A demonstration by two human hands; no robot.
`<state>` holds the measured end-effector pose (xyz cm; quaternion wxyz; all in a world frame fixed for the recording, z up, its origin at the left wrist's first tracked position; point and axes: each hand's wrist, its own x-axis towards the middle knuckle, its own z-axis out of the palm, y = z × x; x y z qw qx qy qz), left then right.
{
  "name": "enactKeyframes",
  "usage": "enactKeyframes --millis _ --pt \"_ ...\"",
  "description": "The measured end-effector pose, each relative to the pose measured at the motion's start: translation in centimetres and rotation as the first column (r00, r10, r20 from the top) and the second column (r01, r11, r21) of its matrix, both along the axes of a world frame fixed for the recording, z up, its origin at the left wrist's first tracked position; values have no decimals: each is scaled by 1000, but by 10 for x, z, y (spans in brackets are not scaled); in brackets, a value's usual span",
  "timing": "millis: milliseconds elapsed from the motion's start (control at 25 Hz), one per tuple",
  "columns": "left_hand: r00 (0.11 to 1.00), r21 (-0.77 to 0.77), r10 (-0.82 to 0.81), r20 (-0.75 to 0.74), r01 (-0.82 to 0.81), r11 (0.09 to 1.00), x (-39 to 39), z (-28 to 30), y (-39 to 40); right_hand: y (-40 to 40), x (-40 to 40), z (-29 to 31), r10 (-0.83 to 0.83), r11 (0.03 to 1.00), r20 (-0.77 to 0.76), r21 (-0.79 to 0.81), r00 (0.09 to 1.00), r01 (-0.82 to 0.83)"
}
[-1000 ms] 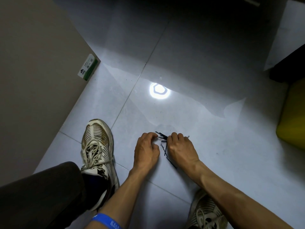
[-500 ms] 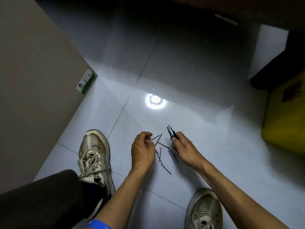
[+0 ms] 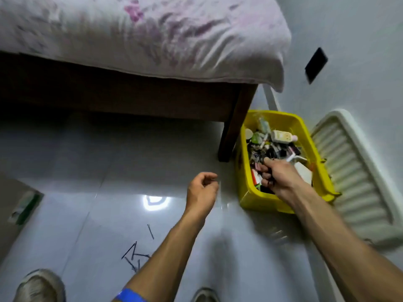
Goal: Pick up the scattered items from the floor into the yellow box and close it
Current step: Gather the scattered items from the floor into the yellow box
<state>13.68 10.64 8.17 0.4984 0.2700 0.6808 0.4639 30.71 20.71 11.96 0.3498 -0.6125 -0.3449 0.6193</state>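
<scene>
Your right hand [image 3: 277, 175] has swung from the floor over the open yellow plastic box [image 3: 246, 199], grip curled on thin black hairpins; left hand [image 3: 201, 191] loosely curled, empty. More pins [image 3: 133, 256] remain.

I'm looking at a home bedroom: dark wooden bed frame [image 3: 122, 92] under a rumpled white floral bedsheet [image 3: 139, 33], glossy grey tiled floor [image 3: 91, 162], plain white wall [image 3: 357, 40], yellow plastic box [image 3: 257, 199] crammed with small toiletries beside the bed leg.
</scene>
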Motion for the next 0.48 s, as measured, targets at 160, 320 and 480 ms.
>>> enactKeyframes --millis 160,320,480 --pt "999 -44 -5 48 7 999 14 8 20 33 28 14 -144 989 46 -8 988 145" --pt "993 -78 64 101 -57 995 2 -3 18 26 20 22 -197 980 -19 13 980 197" --pt "991 -85 105 78 -98 992 -18 -10 2 -3 -7 5 -89 985 42 154 995 81"
